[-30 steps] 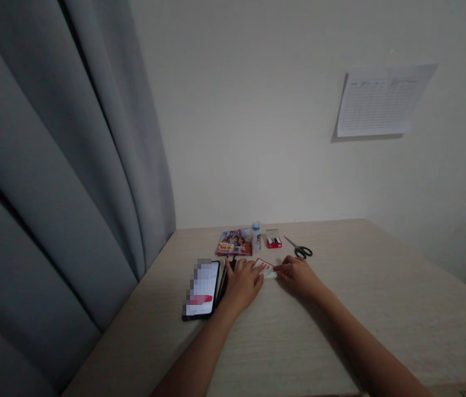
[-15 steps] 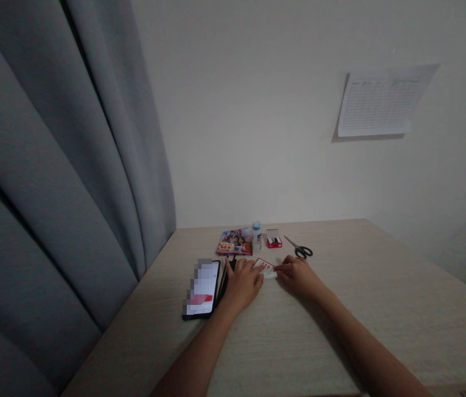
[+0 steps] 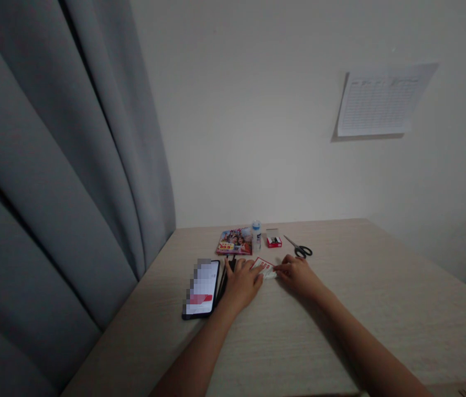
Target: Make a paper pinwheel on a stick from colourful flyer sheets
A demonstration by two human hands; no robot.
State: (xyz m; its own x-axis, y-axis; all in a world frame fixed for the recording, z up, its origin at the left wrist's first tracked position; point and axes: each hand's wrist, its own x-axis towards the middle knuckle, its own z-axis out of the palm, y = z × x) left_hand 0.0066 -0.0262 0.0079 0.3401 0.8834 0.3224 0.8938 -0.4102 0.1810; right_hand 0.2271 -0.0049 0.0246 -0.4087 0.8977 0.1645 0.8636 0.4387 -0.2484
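Observation:
A small white paper piece (image 3: 266, 270) with red print and a red edge lies on the table between my hands. My left hand (image 3: 242, 281) rests with its fingers spread, the fingertips pressing on the paper's left side. At the right edge of the paper, the fingers of my right hand (image 3: 296, 273) are pinched together on it. Beneath and beside my left hand are dark slim items (image 3: 225, 278), partly covered, whose kind I cannot make out. A phone (image 3: 205, 292) with a lit screen lies just left of them.
Behind my hands, a colourful leaflet stack (image 3: 235, 242), a blue-capped clear bottle (image 3: 256, 236), an opened small red box (image 3: 274, 241) and black-handled scissors (image 3: 302, 251) line the table (image 3: 381, 309). A grey curtain (image 3: 71, 193) hangs at left; a printed sheet (image 3: 379, 105) is on the wall.
Both hands stay almost in place. The paper under my fingers has shifted or flattened very slightly; nothing else visibly differs.

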